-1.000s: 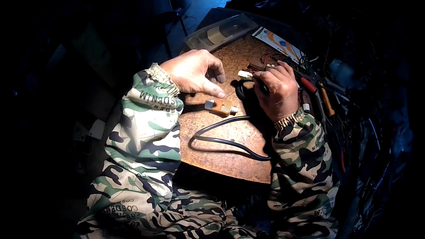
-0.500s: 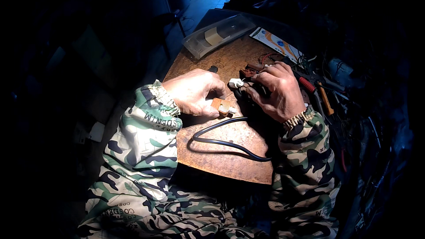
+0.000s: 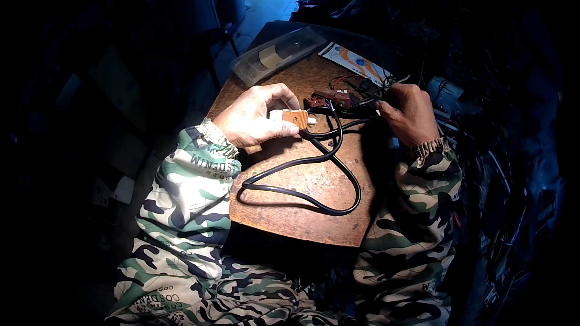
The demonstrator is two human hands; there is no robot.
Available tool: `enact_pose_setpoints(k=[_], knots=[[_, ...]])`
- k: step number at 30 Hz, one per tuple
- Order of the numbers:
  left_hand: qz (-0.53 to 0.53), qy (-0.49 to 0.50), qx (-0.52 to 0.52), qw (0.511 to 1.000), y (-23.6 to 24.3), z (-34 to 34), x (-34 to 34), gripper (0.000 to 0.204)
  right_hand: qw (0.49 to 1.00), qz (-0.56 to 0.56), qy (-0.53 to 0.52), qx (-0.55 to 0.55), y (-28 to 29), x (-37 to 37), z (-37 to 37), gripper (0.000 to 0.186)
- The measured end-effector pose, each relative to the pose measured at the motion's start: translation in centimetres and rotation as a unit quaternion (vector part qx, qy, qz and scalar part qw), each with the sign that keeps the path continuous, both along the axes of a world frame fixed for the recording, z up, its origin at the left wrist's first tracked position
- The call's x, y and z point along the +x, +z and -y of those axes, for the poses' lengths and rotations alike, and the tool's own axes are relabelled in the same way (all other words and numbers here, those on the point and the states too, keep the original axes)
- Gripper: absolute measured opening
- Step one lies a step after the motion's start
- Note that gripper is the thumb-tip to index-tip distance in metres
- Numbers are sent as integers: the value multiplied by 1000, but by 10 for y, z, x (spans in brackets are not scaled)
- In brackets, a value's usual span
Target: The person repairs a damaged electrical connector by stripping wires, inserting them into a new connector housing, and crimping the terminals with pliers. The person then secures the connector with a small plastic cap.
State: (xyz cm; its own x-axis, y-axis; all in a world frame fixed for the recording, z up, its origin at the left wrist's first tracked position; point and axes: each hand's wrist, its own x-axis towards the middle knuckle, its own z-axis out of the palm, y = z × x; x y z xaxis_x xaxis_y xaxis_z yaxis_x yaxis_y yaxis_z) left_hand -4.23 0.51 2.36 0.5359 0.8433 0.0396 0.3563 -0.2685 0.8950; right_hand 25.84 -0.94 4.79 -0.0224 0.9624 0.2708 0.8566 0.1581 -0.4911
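Note:
My left hand (image 3: 251, 121) grips a tan ribbed plug (image 3: 295, 118) with pale ends between thumb and fingers, over the wooden table (image 3: 260, 205). A black cable (image 3: 302, 205) lies in loops below it and runs rightward toward my right hand (image 3: 411, 115). My right hand's fingers are closed at the table's right, by tangled wires; a small white bit shows at the thumb, and what it holds is unclear. Brown parts (image 3: 329, 96) with red and black wires lie between my hands.
A clear plastic tray (image 3: 241, 69) stands at the table's far left, beside a white-and-orange card (image 3: 341, 54). Dark clutter with tools, cables and a pale bluish container (image 3: 447, 87) crowds the right side. A dark stool (image 3: 214, 42) stands beyond the left edge.
My left hand has taken hold of the tan plug and raised it off the table. My right hand has moved right, and the black cable now forms larger loops across the middle.

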Motion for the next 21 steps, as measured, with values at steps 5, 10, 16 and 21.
enact_pose_setpoints(k=[5, 10, 16, 21], knots=[[-16, 78, 20, 997, 1, 5, -4, 49, 997, 46, -54, 18, 2, 0, 2, 20], [-2, 80, 8, 997, -13, -9, 9, 42, 991, 67, -113, 1, 6, 20, 10, 21], [89, 115, -39, 989, -9, 0, -1, 42, 988, 50, -143, 1, 0, 34, 3, 26], [131, 86, -110, 981, -19, -7, 6, 56, 987, 83, -136, 13, -15, 49, 14, 28]])
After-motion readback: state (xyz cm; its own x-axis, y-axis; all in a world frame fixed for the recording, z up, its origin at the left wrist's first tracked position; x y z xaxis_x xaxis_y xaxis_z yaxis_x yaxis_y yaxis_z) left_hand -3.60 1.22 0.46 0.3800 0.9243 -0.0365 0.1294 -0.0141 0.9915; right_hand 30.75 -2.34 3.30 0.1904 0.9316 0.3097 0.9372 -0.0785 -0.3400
